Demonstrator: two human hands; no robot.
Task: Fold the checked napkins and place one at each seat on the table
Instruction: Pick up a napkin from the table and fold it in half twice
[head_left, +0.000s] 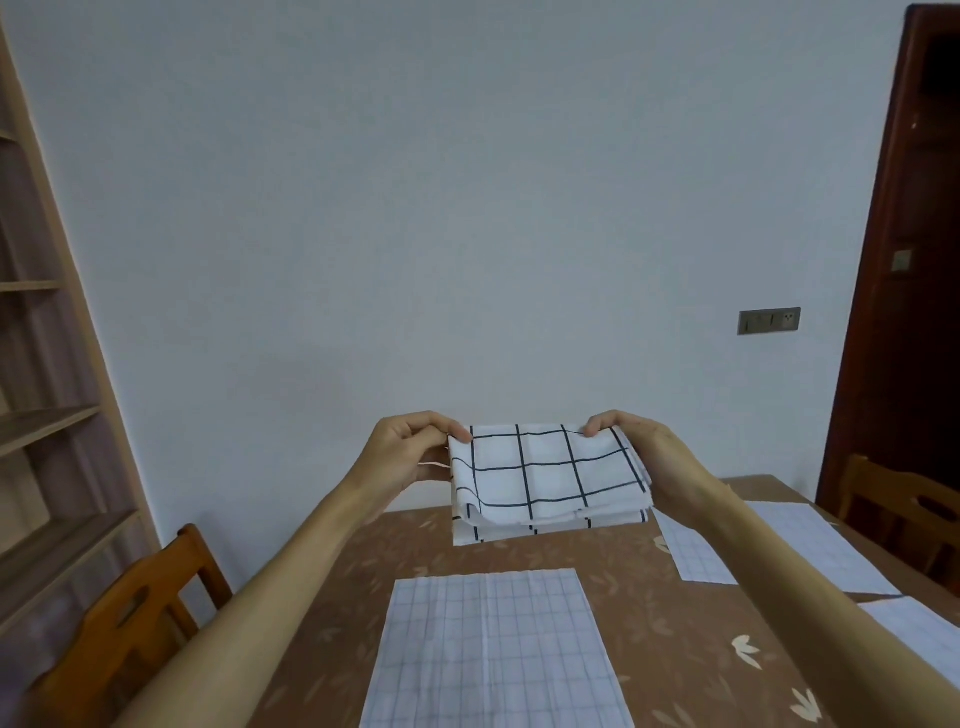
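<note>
Left hand (410, 452) pinches the upper left corner of the folded checked napkin (545, 480), thumb on top and fingers curled behind; right hand (636, 447) pinches the upper right corner the same way. Held up between the 2 hands, the napkin hangs over the far part of the table (649, 623). It is white with bold dark grid lines, in several layers whose lower edges droop unevenly. Brown leaf-patterned tabletop shows between it and a fine-checked cloth (493, 649) lying flat at the near edge. More such cloths (810, 545) lie to the right. 1 chair (140, 613) stands at the left side, a second chair (904, 504) at the far right.
</note>
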